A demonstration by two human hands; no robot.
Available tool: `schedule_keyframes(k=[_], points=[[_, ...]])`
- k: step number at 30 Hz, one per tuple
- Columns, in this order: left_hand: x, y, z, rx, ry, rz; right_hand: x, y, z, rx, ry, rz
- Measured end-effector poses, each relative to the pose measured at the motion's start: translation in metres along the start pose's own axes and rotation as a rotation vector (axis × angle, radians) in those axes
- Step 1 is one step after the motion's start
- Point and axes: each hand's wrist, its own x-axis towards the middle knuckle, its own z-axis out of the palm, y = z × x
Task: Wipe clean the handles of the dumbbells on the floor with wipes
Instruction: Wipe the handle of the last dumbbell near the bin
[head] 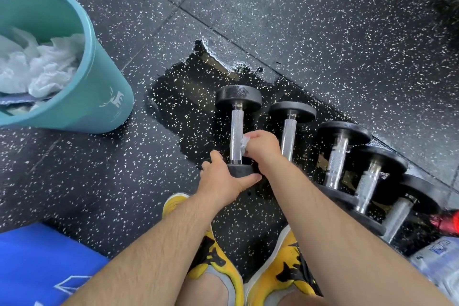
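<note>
your right hand [262, 146] pinches a wipe [244, 143] against the near part of the handle [236, 126] of the leftmost dumbbell [238, 99]. your left hand [223, 179] grips its near head [239, 170]. the handle runs near to far, straight away from you, so i'd stroke along it. the other dumbbells [335, 156] lie to the right on the floor [323, 20].
</note>
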Motion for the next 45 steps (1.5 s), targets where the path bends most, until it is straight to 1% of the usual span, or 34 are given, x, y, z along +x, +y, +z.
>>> schedule_keyframes(k=[1,3,4,7,10,12,15,18,20,24,25,27,29,30,32,34,35,37,40,42,43,45], points=[[0.000,0.000,0.001,0.003,0.002,0.001,0.001,0.000,0.001,0.036,-0.009,0.009],[-0.001,0.000,0.001,0.008,0.006,0.003,0.001,0.000,0.000,-0.025,-0.041,0.025],[0.000,0.000,0.001,0.010,0.010,0.002,-0.001,-0.002,-0.001,-0.121,-0.073,0.023],[0.001,0.000,0.001,0.004,0.010,-0.001,-0.009,-0.013,-0.010,-0.555,-0.166,-0.071],[-0.001,0.000,0.001,0.006,0.005,-0.005,-0.020,-0.020,-0.017,-0.828,-0.222,-0.145],[-0.001,0.002,0.000,0.013,0.003,-0.004,-0.024,-0.021,-0.018,-0.902,-0.188,-0.199],[0.001,0.000,-0.002,0.009,-0.001,-0.016,-0.032,-0.016,-0.013,-0.822,-0.122,-0.315],[0.000,-0.001,-0.002,0.006,-0.010,-0.018,-0.034,-0.009,-0.003,-0.810,-0.109,-0.406],[-0.002,0.001,-0.002,0.012,-0.018,-0.014,-0.029,-0.009,0.006,-0.889,-0.074,-0.512],[0.000,0.003,-0.004,0.011,-0.030,-0.014,-0.022,-0.021,0.019,-1.179,0.018,-0.729],[-0.001,0.003,-0.004,0.015,-0.026,-0.014,-0.021,-0.023,0.021,-1.228,0.038,-0.742],[-0.003,0.004,-0.003,0.028,-0.019,-0.005,-0.025,-0.027,0.024,-1.338,0.057,-0.704],[-0.004,0.004,-0.004,0.019,-0.019,0.012,-0.030,-0.033,0.026,-1.523,0.006,-0.691],[-0.005,0.003,-0.005,0.007,-0.020,0.014,-0.032,-0.038,0.027,-1.618,-0.053,-0.692],[-0.005,0.001,-0.007,-0.019,-0.029,0.006,-0.032,-0.050,0.026,-1.730,-0.202,-0.681],[-0.006,0.001,-0.006,-0.030,-0.031,0.003,-0.031,-0.056,0.025,-1.771,-0.284,-0.694],[-0.006,0.002,-0.005,-0.025,-0.029,0.008,-0.031,-0.056,0.026,-1.778,-0.278,-0.712],[-0.005,0.004,-0.005,-0.015,-0.024,0.017,-0.030,-0.054,0.030,-1.766,-0.206,-0.785],[-0.003,0.005,-0.006,-0.016,-0.017,-0.007,-0.026,-0.050,0.035,-1.689,-0.062,-0.845],[-0.004,0.004,-0.006,-0.010,-0.018,-0.011,-0.026,-0.045,0.035,-1.676,-0.027,-0.830],[-0.004,0.004,-0.005,-0.004,-0.019,-0.006,-0.026,-0.043,0.035,-1.687,-0.040,-0.799],[-0.006,0.003,-0.005,-0.013,-0.021,0.006,-0.028,-0.042,0.033,-1.702,-0.124,-0.702]])
